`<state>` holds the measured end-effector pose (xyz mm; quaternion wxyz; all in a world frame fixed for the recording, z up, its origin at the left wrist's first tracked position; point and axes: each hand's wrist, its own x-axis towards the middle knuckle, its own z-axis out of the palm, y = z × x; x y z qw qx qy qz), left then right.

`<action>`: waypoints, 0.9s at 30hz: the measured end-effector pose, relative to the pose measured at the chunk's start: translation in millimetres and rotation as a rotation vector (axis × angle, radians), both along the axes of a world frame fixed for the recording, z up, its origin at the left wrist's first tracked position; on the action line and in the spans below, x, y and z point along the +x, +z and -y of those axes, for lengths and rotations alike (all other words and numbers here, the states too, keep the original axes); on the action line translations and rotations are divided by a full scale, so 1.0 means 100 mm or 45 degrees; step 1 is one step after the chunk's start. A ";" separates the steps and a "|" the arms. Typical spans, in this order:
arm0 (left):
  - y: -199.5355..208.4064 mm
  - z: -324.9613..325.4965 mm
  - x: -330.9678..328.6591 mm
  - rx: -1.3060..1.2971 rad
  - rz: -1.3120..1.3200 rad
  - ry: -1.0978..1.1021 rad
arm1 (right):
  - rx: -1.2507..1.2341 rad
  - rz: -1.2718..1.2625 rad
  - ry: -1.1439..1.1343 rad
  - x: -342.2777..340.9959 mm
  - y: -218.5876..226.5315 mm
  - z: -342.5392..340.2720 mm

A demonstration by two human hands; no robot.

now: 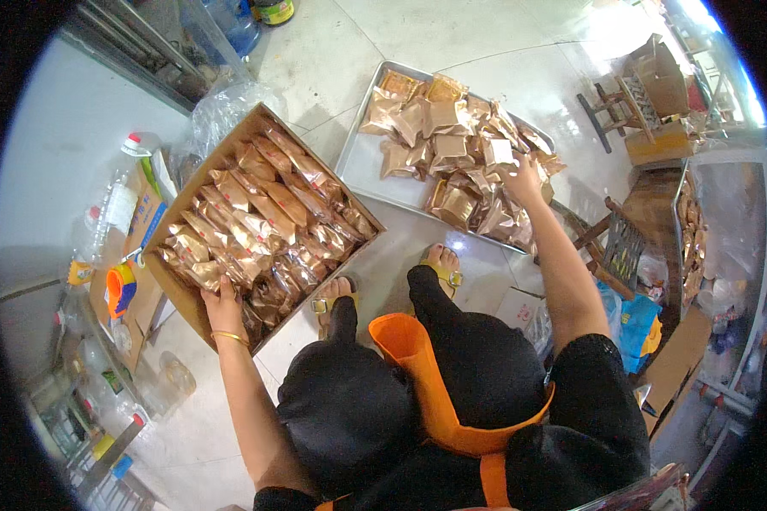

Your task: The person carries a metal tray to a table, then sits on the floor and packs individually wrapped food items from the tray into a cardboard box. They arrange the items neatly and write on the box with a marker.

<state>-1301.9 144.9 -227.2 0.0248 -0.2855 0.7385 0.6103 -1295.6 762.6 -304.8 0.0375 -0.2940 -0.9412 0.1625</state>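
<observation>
A cardboard box (189, 298) on the floor at the left holds rows of shiny gold packets (264, 217). My left hand (222, 305) rests on the packets at the box's near corner, fingers bent over them; a gold bangle is on that wrist. A metal tray (360, 162) lies on the floor ahead, piled with loose gold packets (452, 149). My right hand (524, 177) reaches into that pile at its right side and closes on a packet there.
My feet in sandals (441, 266) sit between box and tray. A roll of tape (121, 288), plastic bottles (132, 162) and flat cardboard lie left of the box. Wooden stools (618, 243) and cartons (656, 81) stand at the right.
</observation>
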 end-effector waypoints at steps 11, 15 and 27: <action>-0.09 0.28 -0.02 -1.063 0.335 -0.424 | 0.220 -0.059 -0.549 -0.47 -0.01 0.37; -0.08 0.27 0.08 -0.681 0.062 -0.211 | -1.492 -0.694 -0.438 -0.11 0.13 0.24; 0.30 -0.11 0.27 0.013 -0.212 -0.063 | -1.253 -0.005 1.336 -0.91 2.58 3.49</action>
